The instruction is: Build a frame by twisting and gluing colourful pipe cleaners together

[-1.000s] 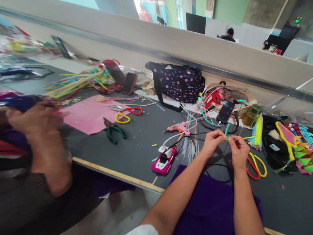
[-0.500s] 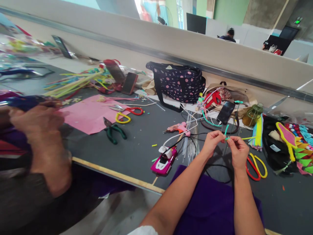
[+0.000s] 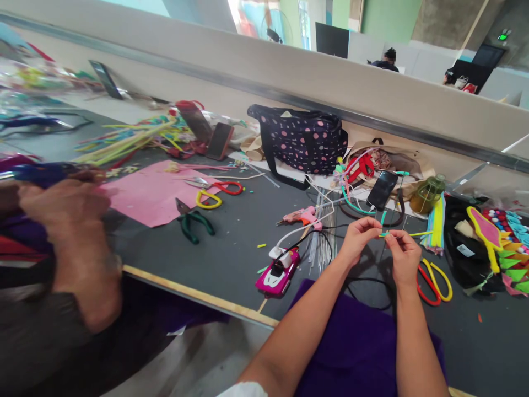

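Observation:
Pinched between fingertips, my left hand (image 3: 360, 239) and my right hand (image 3: 403, 255) meet over the table's right half. Between them is a small teal pipe cleaner (image 3: 384, 216), its short end pointing up. A yellow pipe cleaner (image 3: 422, 234) runs out to the right from behind my right fingers. Exactly where the two join is hidden by the fingertips. Red-and-yellow-handled scissors (image 3: 435, 281) lie just right of my right wrist. Behind the hands rests a dark phone (image 3: 382, 190) with a white cable.
Left of my arms lie a pink glue gun (image 3: 303, 216), a magenta power strip (image 3: 278, 275) and green-handled pliers (image 3: 195, 220). More scissors (image 3: 210, 199) rest on pink paper (image 3: 144, 198). A co-worker's blurred hand (image 3: 66, 204) is at far left. A patterned bag (image 3: 301, 138) stands behind.
My fingers have shifted slightly around the teal pipe cleaner, and less of its upright end shows. Both hands stay in almost the same place.

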A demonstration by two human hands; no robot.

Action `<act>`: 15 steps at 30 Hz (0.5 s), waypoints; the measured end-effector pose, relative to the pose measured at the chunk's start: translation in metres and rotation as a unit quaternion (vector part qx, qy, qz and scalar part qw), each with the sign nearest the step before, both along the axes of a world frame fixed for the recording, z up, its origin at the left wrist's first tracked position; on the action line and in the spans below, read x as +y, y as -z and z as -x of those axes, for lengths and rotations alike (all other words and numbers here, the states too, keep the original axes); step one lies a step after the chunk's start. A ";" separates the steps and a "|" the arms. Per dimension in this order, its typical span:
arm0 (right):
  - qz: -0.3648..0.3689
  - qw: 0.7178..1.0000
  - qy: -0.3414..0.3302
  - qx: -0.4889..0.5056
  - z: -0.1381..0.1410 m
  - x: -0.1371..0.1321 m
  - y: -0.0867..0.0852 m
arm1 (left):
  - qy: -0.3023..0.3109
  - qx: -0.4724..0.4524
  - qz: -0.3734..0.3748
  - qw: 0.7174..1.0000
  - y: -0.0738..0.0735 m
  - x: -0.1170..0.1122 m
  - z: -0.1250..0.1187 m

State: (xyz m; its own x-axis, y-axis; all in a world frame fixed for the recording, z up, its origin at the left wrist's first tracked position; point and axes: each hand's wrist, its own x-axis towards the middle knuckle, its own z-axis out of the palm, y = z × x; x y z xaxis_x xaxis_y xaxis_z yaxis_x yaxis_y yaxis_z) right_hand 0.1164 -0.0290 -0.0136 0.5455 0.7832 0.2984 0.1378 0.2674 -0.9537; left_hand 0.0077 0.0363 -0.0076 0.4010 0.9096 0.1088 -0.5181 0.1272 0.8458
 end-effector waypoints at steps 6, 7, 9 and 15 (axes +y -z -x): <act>0.000 1.000 0.000 0.013 -0.001 0.001 0.000 | 0.008 0.024 -0.044 0.999 -0.004 0.000 0.005; -0.002 1.000 0.002 0.014 -0.001 0.001 0.000 | 0.011 0.026 -0.052 0.998 -0.004 0.000 0.005; -0.005 1.000 0.008 0.017 -0.002 0.001 -0.001 | 0.021 0.029 -0.070 0.997 -0.002 0.000 0.005; -0.015 0.999 0.021 0.042 -0.002 0.001 -0.002 | 0.019 0.064 -0.144 0.987 0.009 0.006 0.003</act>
